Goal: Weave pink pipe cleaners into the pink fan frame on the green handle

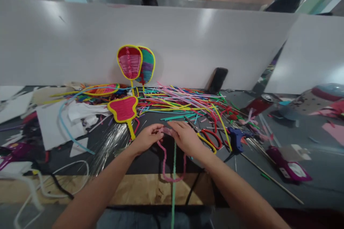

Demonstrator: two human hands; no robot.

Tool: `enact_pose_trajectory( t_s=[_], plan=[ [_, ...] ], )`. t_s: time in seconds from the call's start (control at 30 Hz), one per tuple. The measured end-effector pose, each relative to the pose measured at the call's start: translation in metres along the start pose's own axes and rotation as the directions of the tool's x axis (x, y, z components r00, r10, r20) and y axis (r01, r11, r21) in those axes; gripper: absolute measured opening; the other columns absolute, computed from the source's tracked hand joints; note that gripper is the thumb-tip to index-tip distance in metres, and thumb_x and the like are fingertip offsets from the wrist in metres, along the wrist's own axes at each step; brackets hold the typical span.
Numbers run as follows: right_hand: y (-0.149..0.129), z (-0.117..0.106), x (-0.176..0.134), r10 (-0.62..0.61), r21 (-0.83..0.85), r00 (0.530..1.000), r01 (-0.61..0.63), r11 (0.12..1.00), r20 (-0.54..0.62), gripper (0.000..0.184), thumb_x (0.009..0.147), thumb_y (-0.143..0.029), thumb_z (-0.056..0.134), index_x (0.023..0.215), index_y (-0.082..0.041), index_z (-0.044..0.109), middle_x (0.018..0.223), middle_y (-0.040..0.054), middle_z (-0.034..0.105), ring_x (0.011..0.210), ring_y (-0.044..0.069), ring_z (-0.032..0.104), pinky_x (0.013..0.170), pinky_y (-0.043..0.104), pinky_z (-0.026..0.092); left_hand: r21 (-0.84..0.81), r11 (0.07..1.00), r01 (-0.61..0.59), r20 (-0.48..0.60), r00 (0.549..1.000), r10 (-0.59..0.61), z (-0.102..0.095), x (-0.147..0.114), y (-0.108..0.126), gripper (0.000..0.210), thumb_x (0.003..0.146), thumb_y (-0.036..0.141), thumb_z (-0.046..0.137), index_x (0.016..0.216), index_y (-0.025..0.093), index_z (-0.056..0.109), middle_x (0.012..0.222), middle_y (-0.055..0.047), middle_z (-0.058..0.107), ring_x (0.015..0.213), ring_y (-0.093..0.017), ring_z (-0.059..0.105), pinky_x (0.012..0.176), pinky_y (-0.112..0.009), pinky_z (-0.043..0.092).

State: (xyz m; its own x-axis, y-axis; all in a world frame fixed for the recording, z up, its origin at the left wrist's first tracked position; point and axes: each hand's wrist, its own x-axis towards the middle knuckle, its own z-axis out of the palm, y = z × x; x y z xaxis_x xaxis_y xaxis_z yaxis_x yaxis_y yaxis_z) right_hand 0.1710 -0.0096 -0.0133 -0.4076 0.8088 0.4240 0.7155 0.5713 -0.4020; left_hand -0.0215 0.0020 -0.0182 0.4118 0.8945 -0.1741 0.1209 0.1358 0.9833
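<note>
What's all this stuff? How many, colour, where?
Table: one, dark, underneath
Partition: at least one, white, back
People: several, behind
Fans: at least four, yellow rims, left
Fuzzy sticks: many, mixed, middle
Phone: one, black, back
Can: one, red, right
Glue gun: one, blue, right
Scissors: at least one, red-handled, right
Stick: one, tan, right
Papers: several, white, left
Cables: several, white, left
Loop: one, pink, at hands
Strand: one, green, below
Left hand: one, at loop
Right hand: one, at loop

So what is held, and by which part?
A pink fuzzy loop, by its far side, in left grip and right grip; for the green strip, I can't tell.
</note>
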Motion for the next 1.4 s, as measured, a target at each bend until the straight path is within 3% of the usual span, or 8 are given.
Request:
enact_pose_trajectory(
  t_s=[0.33,0.53,0.67,0.8,1.03,1.27,1.33,1.4],
  plan=[
    [0.098,-0.01,0.086,0.29,-0.306,0.957,-0.275,0.911,0.002,0.043,0.084,-0.011,0.043,0.126,-0.015,0.052,0.121,0.0144,0.056,0.11,0.025,0.05,0.094,0.037,0.038,0.118,0.989,-0.086,-0.07,0.993,0.094,-0.012,0.006,-0.032,0.041,0.072,0.032,0.059,0.109,0.014,0.058,0.09,-0.006,0.067,0.071,-0.015,0.063,0.069,-0.029,0.05],
    [0.101,-0.001,0.112,0.296,-0.264,0.955,-0.291,0.919,-0.023,0.015,0.08,-0.015,0.053,0.081,-0.017,0.068,0.101,0.0105,0.066,0.099,0.021,0.053,0.086,0.029,0.039,0.11,0.986,-0.125,-0.077,0.988,0.134,-0.011,0.003,-0.033,0.037,0.072,0.03,0.058,0.105,0.014,0.059,0.083,-0.004,0.067,0.068,-0.015,0.063,0.067,-0.027,0.05],
    [0.097,-0.034,0.121,0.336,-0.131,0.928,-0.357,0.925,-0.158,0.029,0.09,-0.031,0.042,0.08,-0.016,0.065,0.074,0.0046,0.067,0.077,0.016,0.057,0.071,0.026,0.042,0.093,0.987,-0.132,-0.074,0.987,0.139,-0.011,0.005,-0.035,0.038,0.071,0.031,0.059,0.105,0.013,0.06,0.081,-0.004,0.067,0.067,-0.015,0.063,0.067,-0.028,0.05],
    [0.083,-0.087,0.124,0.339,0.073,0.885,-0.334,0.94,-0.319,0.034,0.094,-0.031,0.027,0.106,-0.016,0.054,0.097,0.0065,0.067,0.085,0.014,0.061,0.073,0.028,0.047,0.127,0.981,-0.145,-0.057,0.986,0.154,-0.011,0.006,-0.037,0.039,0.072,0.031,0.058,0.107,0.013,0.059,0.082,-0.004,0.067,0.068,-0.015,0.063,0.067,-0.028,0.051],
    [0.03,-0.141,0.063,0.284,0.291,0.904,-0.192,0.937,-0.318,0.025,0.087,-0.026,0.042,0.112,-0.029,0.045,0.085,0.0005,0.066,0.062,0.013,0.059,0.06,0.029,0.049,0.34,0.906,-0.252,-0.103,0.948,0.303,-0.011,0.006,-0.034,0.031,0.077,0.036,0.056,0.097,0.015,0.066,0.103,-0.01,0.066,0.096,-0.021,0.06,0.085,-0.032,0.048],
    [0.013,-0.122,-0.048,0.307,-0.211,0.951,-0.291,0.933,0.047,0.018,0.084,-0.03,0.043,0.085,-0.022,0.059,0.073,0.0019,0.067,0.061,0.016,0.061,0.056,0.026,0.043,0.602,0.767,-0.219,-0.372,0.774,0.513,-0.022,-0.002,-0.012,0.028,0.086,0.026,0.041,0.099,0.016,0.062,0.101,-0.008,0.064,0.096,-0.018,0.059,0.088,-0.031,0.045],
    [0.016,-0.112,-0.076,0.293,-0.276,0.954,-0.264,0.924,0.068,0.019,0.084,-0.031,0.043,0.085,-0.023,0.06,0.083,0.0039,0.069,0.072,0.018,0.064,0.061,0.027,0.045,0.73,0.655,-0.195,-0.269,0.799,0.538,-0.015,-0.015,-0.004,0.029,0.085,0.023,0.041,0.104,0.015,0.061,0.107,-0.009,0.063,0.103,-0.02,0.056,0.094,-0.035,0.042],
    [0.018,-0.103,-0.099,0.333,-0.288,0.94,-0.302,0.909,0.067,0.021,0.086,-0.03,0.04,0.085,-0.023,0.06,0.085,0.0047,0.069,0.071,0.018,0.065,0.061,0.027,0.046,0.815,0.502,-0.29,0.005,0.87,0.493,0.001,-0.033,0.0,0.033,0.086,0.027,0.045,0.113,0.015,0.058,0.118,-0.012,0.06,0.116,-0.024,0.05,0.101,-0.041,0.035]
  ],
)
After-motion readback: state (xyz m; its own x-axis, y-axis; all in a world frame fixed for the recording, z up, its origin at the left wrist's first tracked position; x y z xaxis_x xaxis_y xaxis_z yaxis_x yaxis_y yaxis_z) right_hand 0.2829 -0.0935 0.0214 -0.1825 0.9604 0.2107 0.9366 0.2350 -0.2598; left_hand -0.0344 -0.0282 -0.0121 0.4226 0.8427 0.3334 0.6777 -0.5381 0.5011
